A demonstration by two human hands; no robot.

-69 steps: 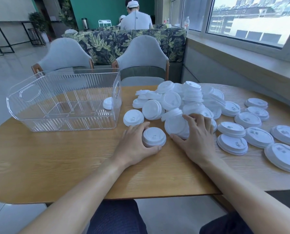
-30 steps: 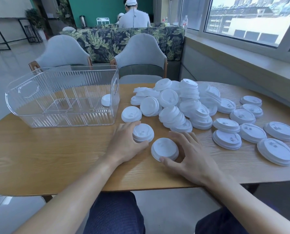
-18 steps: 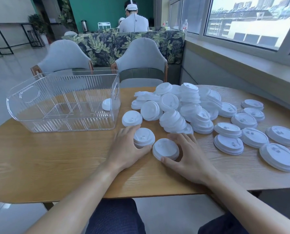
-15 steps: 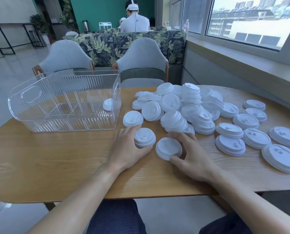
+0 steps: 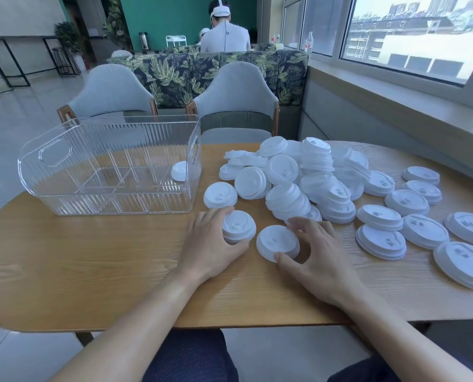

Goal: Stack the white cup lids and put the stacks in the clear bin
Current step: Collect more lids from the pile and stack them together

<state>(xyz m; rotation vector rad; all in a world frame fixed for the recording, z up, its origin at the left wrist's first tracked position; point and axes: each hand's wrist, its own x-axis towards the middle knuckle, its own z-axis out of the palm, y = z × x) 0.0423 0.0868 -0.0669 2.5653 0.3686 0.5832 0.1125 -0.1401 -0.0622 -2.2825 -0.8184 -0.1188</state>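
Note:
A short stack of white cup lids (image 5: 239, 226) stands on the wooden table (image 5: 78, 257), and my left hand (image 5: 210, 245) curls around its left side. Just right of it my right hand (image 5: 316, 250) pinches a single white lid (image 5: 276, 242) between thumb and fingers, its near edge tilted up off the table. Behind them lies a heap of lids (image 5: 298, 177). The clear ribbed bin (image 5: 111, 166) stands at the left, with one lid (image 5: 179, 170) seen through its right wall.
Larger flat lids (image 5: 412, 224) are spread over the right side of the table. One loose lid (image 5: 220, 194) lies between the bin and my left hand. Two grey chairs (image 5: 235, 103) stand behind the table. A person sits with their back turned beyond a patterned sofa.
My right hand dragged one lid out of the heap toward me and has now tipped it up beside the stack. My left hand stayed around the small stack.

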